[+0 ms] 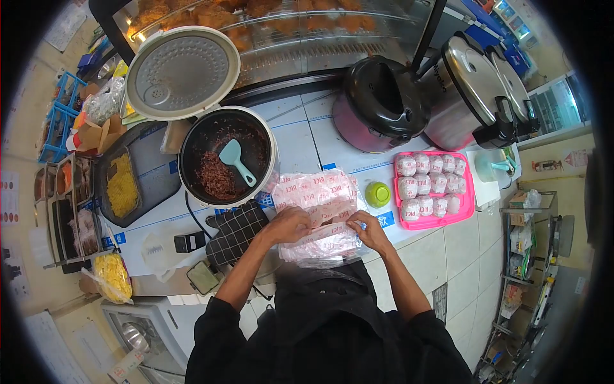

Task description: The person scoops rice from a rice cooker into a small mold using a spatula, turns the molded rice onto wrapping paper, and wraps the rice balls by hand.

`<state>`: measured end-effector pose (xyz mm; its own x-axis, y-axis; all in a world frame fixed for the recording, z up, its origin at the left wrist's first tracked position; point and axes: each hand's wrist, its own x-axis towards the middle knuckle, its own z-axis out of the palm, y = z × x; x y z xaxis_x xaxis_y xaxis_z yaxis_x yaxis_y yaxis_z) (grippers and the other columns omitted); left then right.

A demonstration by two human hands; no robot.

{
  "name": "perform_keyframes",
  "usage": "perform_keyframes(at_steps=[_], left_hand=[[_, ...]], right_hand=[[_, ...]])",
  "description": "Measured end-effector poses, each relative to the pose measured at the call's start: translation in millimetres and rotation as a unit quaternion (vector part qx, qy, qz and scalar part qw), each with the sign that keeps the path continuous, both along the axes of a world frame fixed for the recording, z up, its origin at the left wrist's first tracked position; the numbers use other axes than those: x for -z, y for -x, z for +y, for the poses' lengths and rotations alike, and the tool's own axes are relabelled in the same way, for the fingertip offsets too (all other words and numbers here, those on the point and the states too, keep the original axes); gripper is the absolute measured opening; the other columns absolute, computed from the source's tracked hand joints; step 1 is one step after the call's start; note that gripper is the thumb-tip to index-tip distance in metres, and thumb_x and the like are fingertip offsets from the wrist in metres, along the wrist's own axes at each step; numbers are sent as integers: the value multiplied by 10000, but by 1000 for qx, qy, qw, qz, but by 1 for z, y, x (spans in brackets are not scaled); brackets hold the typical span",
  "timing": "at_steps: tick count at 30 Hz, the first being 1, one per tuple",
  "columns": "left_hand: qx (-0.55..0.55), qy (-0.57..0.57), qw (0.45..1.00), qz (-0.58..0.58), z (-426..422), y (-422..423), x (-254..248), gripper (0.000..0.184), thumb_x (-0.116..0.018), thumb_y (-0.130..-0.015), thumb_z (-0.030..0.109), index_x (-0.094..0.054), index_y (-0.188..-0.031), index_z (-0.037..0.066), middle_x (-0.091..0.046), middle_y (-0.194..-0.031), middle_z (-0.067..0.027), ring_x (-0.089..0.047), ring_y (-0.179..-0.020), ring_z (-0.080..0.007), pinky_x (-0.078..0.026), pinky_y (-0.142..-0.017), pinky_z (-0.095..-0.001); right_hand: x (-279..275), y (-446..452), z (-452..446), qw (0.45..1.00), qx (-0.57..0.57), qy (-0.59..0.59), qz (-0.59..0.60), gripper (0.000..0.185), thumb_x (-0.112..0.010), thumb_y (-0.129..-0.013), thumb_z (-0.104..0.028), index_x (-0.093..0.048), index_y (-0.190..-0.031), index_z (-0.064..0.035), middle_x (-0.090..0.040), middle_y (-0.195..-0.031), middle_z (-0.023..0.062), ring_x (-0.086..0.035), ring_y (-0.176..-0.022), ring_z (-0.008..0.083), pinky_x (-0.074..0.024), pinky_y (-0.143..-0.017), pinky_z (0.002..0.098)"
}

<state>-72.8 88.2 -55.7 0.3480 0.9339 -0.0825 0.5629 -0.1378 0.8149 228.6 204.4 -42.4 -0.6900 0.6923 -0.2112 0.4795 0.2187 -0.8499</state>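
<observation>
Your left hand (290, 224) and right hand (369, 228) each pinch a printed wrapper (331, 210) at frame centre, over a wrapper stack (298, 185). A green cup (377, 194) sits just right; farther right, a pink tray (414, 224) holds wrapped bundles (437, 183); upper left, a scoop (233, 155) lies in dark rice (214, 176).

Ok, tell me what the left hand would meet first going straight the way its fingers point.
The left hand would probably meet the red-printed wrapper first, then the right hand; depth is unclear.
</observation>
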Motion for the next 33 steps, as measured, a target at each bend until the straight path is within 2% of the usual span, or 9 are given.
perform_keyframes(at_steps=[4, 8, 10, 16, 20, 26, 28, 31, 33], left_hand=[[-24, -19, 1000, 0, -1, 0, -2, 134, -756, -863, 161, -719, -957, 72, -697, -1015, -81, -645, -1046, -288, -451, -972, -432], [-51, -33, 998, 15, -3, -3, -6, 131, -730, -869, 135, -664, -957, 65, -664, -1010, -92, -638, -1033, -302, -461, -946, -432], [-106, -90, 990, 28, -2, -2, -8, 133, -712, -864, 106, -626, -955, 61, -643, -997, -100, -640, -1018, -311, -473, -926, -432], [-153, -122, 980, 37, 2, -2, -3, 153, -712, -823, 73, -613, -940, 68, -642, -946, -109, -658, -955, -324, -496, -873, -446], [-151, -121, 981, 28, 2, 0, 1, 167, -713, -826, 67, -608, -955, 69, -646, -943, -112, -663, -944, -328, -501, -872, -448], [-184, -151, 971, 30, -5, -13, -14, 271, -709, -847, 32, -653, -1110, 57, -667, -968, -111, -662, -988, -316, -500, -891, -449], [-186, -184, 960, 96, -11, -19, -16, 312, -687, -840, 45, -677, -1151, 72, -657, -952, -96, -657, -969, -309, -502, -890, -442], [-120, -171, 969, 134, -22, -20, -13, 281, -674, -826, 35, -701, -1103, 70, -662, -1001, -91, -649, -1009, -296, -501, -895, -430], [-131, -159, 969, 133, -26, -25, -11, 257, -693, -810, 57, -706, -1067, 66, -661, -1016, -92, -646, -1022, -295, -494, -915, -433]], right_hand=[[-11, 0, 3, 1000, -12, 1, -15, 235, -745, -955, -212, -738, -1000, 19, -717, -1012, 147, -680, -978, 287, -516, -904, 381], [-19, 12, 8, 1000, 8, -11, -11, 247, -760, -935, -234, -747, -1012, 0, -721, -1034, 151, -666, -1034, 301, -490, -955, 403], [-29, 28, 10, 980, -28, -199, -5, 221, -753, -931, -253, -760, -1028, -55, -725, -1057, 149, -639, -1063, 338, -452, -990, 438], [1, 45, 22, 980, -64, -186, -26, 148, -766, -895, -211, -758, -974, -86, -723, -954, 113, -627, -1012, 321, -433, -979, 441], [12, 53, 25, 984, -74, -154, -51, 125, -756, -890, -178, -751, -946, -65, -731, -978, 120, -638, -1029, 331, -445, -981, 453], [17, 61, 25, 991, -40, -115, -57, 140, -750, -885, -152, -772, -948, -28, -748, -970, 173, -682, -981, 387, -506, -920, 479], [21, 61, 26, 989, -30, -116, -86, 168, -749, -884, -164, -777, -958, -16, -750, -948, 187, -693, -923, 400, -526, -880, 481], [31, 63, 28, 991, -28, -112, -70, 178, -743, -883, -173, -775, -948, -9, -750, -965, 206, -707, -898, 401, -535, -866, 487], [33, 62, 27, 989, -26, -121, -79, 175, -739, -883, -173, -776, -945, -14, -752, -969, 207, -713, -903, 398, -538, -864, 485]])
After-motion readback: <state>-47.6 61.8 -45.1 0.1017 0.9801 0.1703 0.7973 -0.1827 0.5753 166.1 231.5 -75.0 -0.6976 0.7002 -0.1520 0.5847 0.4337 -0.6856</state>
